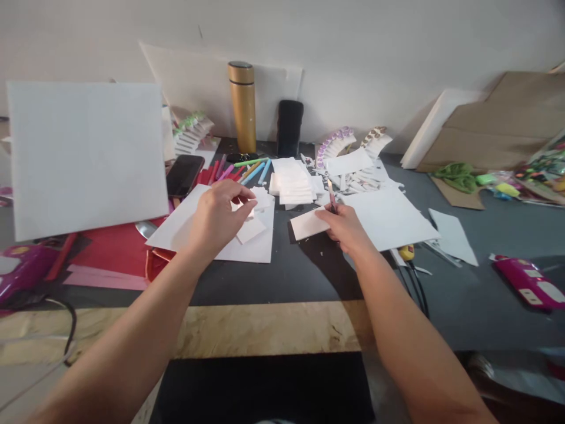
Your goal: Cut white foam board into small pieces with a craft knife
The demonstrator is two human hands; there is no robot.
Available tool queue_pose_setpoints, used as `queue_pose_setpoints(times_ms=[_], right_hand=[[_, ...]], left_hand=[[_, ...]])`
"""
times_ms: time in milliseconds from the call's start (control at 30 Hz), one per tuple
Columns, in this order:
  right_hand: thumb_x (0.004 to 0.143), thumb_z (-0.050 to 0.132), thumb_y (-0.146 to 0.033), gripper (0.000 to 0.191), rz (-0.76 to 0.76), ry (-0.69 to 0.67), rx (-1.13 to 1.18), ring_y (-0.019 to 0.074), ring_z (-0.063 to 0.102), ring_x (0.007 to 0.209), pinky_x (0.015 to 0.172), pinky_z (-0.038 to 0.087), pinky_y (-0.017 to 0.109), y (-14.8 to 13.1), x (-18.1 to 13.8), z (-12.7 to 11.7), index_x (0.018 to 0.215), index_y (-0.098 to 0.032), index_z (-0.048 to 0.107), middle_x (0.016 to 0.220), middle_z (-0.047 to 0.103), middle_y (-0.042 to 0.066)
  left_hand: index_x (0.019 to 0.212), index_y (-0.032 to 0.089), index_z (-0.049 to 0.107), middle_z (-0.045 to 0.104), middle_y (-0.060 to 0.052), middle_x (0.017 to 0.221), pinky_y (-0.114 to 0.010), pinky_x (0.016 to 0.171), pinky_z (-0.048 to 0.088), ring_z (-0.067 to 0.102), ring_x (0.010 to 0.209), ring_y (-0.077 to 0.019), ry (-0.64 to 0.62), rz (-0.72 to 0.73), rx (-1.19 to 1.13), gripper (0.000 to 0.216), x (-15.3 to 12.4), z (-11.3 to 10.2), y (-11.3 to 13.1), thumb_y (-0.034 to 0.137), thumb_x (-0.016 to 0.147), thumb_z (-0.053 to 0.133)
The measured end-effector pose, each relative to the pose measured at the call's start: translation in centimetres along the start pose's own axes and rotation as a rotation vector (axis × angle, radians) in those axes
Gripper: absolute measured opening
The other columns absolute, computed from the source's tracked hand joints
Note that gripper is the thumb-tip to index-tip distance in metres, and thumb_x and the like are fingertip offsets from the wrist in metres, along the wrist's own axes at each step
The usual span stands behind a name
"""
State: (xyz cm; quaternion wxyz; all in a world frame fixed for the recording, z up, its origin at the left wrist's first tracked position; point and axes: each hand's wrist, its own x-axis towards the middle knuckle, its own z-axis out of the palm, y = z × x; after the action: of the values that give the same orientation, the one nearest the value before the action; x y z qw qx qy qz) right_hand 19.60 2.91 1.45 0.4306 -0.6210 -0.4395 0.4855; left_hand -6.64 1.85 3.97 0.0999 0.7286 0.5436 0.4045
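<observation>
My left hand (219, 215) reaches over a white sheet (185, 227) and pinches a small white card piece (249, 207) from a loose pile of such pieces. My right hand (345, 227) is closed around a thin craft knife (331, 194), blade pointing up and away, and also holds a white rectangular card (306, 225) against the dark grey table (282, 274). Both hands are near the middle of the table.
A stack of cut white cards (293, 181), coloured markers (247, 169), a black phone (184, 175), a gold flask (242, 106) and a black case (290, 127) lie behind. A large white board (86, 156) stands left, cardboard (498, 126) right, pink tools (527, 281) at both sides.
</observation>
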Motion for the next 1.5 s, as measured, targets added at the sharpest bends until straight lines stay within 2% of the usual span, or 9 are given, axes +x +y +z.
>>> queue_pose_setpoints(times_ms=[133, 233, 400, 467, 600, 767, 1000, 1200, 1500], right_hand=[[0.073, 0.070, -0.022, 0.025, -0.007, 0.017, 0.007, 0.0054, 0.025, 0.036, 0.035, 0.014, 0.020, 0.0, 0.0, 0.0, 0.073, -0.023, 0.045, 0.047, 0.032, -0.011], [0.074, 0.070, -0.022, 0.025, -0.011, 0.023, 0.009, 0.0057, 0.026, 0.036, 0.034, 0.015, 0.020, 0.0, 0.0, 0.1, 0.074, -0.023, 0.045, 0.047, 0.032, -0.011], [0.073, 0.071, -0.022, 0.026, -0.005, 0.017, 0.007, 0.0058, 0.027, 0.036, 0.034, 0.014, 0.021, 0.0, 0.0, 0.4, 0.074, -0.023, 0.045, 0.046, 0.033, -0.011], [0.073, 0.071, -0.023, 0.026, -0.015, 0.007, 0.005, 0.0059, 0.027, 0.036, 0.034, 0.014, 0.021, 0.0, 0.0, 0.5, 0.073, -0.023, 0.045, 0.046, 0.033, -0.011], [0.072, 0.071, -0.024, 0.026, -0.018, -0.004, 0.006, 0.0059, 0.026, 0.035, 0.034, 0.013, 0.021, 0.2, 0.1, 0.4, 0.073, -0.024, 0.045, 0.046, 0.033, -0.011], [0.072, 0.071, -0.023, 0.025, -0.019, 0.010, -0.006, 0.0061, 0.026, 0.036, 0.035, 0.013, 0.021, 0.2, 0.1, 0.4, 0.074, -0.023, 0.046, 0.046, 0.035, -0.011], [0.073, 0.070, -0.022, 0.024, -0.026, 0.001, -0.012, 0.0062, 0.027, 0.038, 0.035, 0.016, 0.021, 0.2, 0.1, 0.4, 0.074, -0.023, 0.047, 0.047, 0.034, -0.010], [0.073, 0.070, -0.022, 0.023, -0.024, -0.002, -0.026, 0.0064, 0.029, 0.039, 0.036, 0.017, 0.020, 0.2, -0.1, 0.3, 0.074, -0.023, 0.047, 0.048, 0.036, -0.009], [0.073, 0.070, -0.023, 0.022, -0.030, 0.004, -0.029, 0.0065, 0.029, 0.038, 0.036, 0.017, 0.021, 0.2, 0.0, 0.4, 0.075, -0.022, 0.048, 0.048, 0.037, -0.009]], left_hand=[[0.121, 0.020, 0.066, 0.070, -0.009, 0.126, -0.042, 0.101, 0.049, 0.063, 0.117, -0.0282, -0.099, -0.086, 0.131, 0.040, 0.9, -1.0, 0.0, 0.028, 0.082, 0.069], [0.145, 0.019, 0.050, 0.054, -0.012, 0.150, -0.048, 0.113, 0.040, 0.051, 0.137, -0.0341, -0.279, -0.114, 0.249, 0.070, 1.9, -1.8, -0.5, 0.033, 0.081, 0.072], [0.162, 0.021, 0.020, 0.025, -0.015, 0.167, -0.053, 0.122, 0.026, 0.021, 0.154, -0.0401, -0.590, -0.036, 0.338, 0.113, 4.2, -1.4, -0.3, 0.053, 0.071, 0.079], [0.162, 0.019, 0.019, 0.025, -0.017, 0.167, -0.052, 0.121, 0.026, 0.022, 0.154, -0.0401, -0.588, 0.010, 0.355, 0.112, 5.0, -0.2, -0.1, 0.058, 0.074, 0.076], [0.156, 0.019, 0.034, 0.043, -0.017, 0.158, -0.053, 0.117, 0.031, 0.040, 0.145, -0.0391, -0.602, 0.061, 0.439, 0.095, 6.1, 2.2, -0.4, 0.053, 0.077, 0.074], [0.142, 0.017, 0.055, 0.058, -0.013, 0.146, -0.041, 0.111, 0.041, 0.053, 0.135, -0.0308, -0.648, 0.030, 0.397, 0.061, 6.2, 1.8, -1.2, 0.035, 0.085, 0.062], [0.151, 0.020, 0.047, 0.049, -0.010, 0.155, -0.040, 0.112, 0.041, 0.051, 0.137, -0.0321, -0.652, -0.084, 0.368, 0.075, 6.6, -1.3, -1.9, 0.041, 0.080, 0.060], [0.151, 0.020, 0.046, 0.044, -0.014, 0.158, -0.044, 0.116, 0.035, 0.042, 0.144, -0.0350, -0.794, 0.027, 0.412, 0.091, 6.9, -0.9, -2.6, 0.057, 0.072, 0.070], [0.148, 0.019, 0.049, 0.051, -0.011, 0.153, -0.040, 0.114, 0.038, 0.048, 0.139, -0.0301, -0.796, 0.131, 0.438, 0.071, 7.5, 0.6, -2.5, 0.032, 0.079, 0.065]])
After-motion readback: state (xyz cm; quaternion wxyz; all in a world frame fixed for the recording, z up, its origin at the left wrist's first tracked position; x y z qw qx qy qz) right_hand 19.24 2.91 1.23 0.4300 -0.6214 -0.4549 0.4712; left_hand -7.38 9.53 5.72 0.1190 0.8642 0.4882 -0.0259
